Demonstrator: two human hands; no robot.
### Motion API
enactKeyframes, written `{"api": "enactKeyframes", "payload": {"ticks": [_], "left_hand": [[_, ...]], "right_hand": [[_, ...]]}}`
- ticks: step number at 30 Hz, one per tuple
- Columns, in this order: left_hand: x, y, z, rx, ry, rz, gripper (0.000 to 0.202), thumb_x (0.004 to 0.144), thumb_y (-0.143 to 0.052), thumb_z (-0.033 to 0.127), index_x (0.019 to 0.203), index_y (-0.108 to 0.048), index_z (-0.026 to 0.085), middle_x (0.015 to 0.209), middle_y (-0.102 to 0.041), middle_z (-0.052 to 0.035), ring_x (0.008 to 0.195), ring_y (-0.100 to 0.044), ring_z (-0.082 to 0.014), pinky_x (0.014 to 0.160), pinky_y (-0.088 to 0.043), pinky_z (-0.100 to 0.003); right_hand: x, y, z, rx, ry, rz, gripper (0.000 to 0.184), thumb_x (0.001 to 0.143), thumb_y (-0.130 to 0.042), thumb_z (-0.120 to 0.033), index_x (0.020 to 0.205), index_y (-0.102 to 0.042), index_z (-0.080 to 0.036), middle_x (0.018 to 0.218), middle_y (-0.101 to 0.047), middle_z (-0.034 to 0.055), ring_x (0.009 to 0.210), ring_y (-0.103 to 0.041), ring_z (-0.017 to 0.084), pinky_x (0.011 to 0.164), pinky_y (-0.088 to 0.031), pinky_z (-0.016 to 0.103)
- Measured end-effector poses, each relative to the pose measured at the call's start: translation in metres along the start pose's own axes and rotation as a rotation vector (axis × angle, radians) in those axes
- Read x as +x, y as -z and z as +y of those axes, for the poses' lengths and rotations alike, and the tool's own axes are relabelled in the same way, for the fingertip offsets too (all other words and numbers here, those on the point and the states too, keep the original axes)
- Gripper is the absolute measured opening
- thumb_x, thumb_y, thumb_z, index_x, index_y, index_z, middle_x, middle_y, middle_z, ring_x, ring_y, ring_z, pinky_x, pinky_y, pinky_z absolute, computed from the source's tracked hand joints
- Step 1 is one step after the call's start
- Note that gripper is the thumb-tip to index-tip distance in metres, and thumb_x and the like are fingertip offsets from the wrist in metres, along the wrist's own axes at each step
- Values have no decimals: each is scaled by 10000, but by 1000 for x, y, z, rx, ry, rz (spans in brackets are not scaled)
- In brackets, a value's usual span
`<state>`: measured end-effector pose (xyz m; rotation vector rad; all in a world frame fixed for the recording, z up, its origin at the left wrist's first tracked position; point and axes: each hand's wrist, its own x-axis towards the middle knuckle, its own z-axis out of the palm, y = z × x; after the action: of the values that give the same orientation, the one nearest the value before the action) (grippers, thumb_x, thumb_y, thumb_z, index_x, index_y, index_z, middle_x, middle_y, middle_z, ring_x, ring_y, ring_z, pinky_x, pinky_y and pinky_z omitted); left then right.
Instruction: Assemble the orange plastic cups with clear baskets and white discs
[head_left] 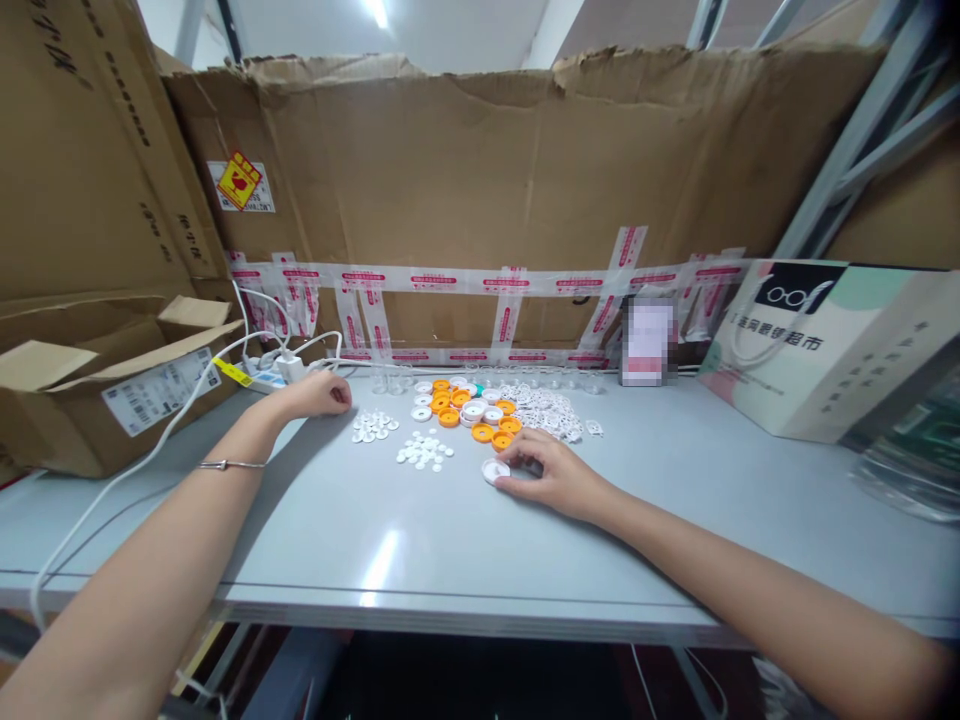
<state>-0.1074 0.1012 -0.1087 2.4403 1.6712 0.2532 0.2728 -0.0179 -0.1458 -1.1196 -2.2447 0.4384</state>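
Observation:
My right hand [553,472] pinches the edge of a white round cap [495,471] at the tabletop, its inside facing up. Off to the left, my left hand [324,394] has its fingers curled in; anything inside them is hidden. Just right of that hand lies a group of white discs with raised centres [373,427]. Smaller white round discs [424,452] are spread between the hands. Beyond the right hand sit several orange round caps [448,417] mixed with white caps [473,411]. A heap of small flat white pieces [551,412] adjoins them.
An open cardboard box [127,385] and a power strip [266,382] with white cables are on the left. Clear plastic parts [390,378] line the back. A phone with a blurred screen [649,342], a printed carton [810,350] and a clear bottle [915,450] stand right.

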Motion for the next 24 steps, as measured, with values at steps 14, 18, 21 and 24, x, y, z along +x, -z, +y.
{"api": "enactKeyframes", "payload": {"ticks": [14, 18, 21, 24], "left_hand": [[-32, -38, 181, -379, -678, 81, 113, 790, -528, 203, 814, -632, 163, 795, -673, -23, 723, -593, -112, 699, -442, -215], [-29, -62, 192, -300, -752, 210, 135, 847, -494, 216, 830, -621, 175, 814, -673, -29, 767, -595, -125, 725, -424, -240], [-26, -70, 191, -180, -795, 233, 140, 858, -480, 192, 824, -615, 181, 824, -666, -26, 790, -595, -128, 715, -399, -239], [-24, -73, 189, -141, -796, 249, 138, 861, -476, 179, 825, -610, 179, 836, -661, -23, 810, -593, -125, 711, -383, -232]], "right_hand": [[0, -1, -1, 1, 25, 8, 157, 727, -659, -318, 834, -654, -203, 815, -595, 39, 787, -534, 172, 717, -427, 309], [1, -1, -1, -12, 52, 23, 152, 743, -641, -326, 832, -656, -204, 771, -586, 33, 748, -523, 164, 686, -425, 298], [1, -2, -1, -18, 69, 26, 140, 739, -647, -314, 828, -659, -207, 757, -580, 24, 741, -521, 158, 684, -420, 291], [1, -2, 0, -5, 68, 30, 145, 741, -645, -312, 833, -660, -201, 768, -579, 29, 742, -523, 156, 685, -422, 288]]}}
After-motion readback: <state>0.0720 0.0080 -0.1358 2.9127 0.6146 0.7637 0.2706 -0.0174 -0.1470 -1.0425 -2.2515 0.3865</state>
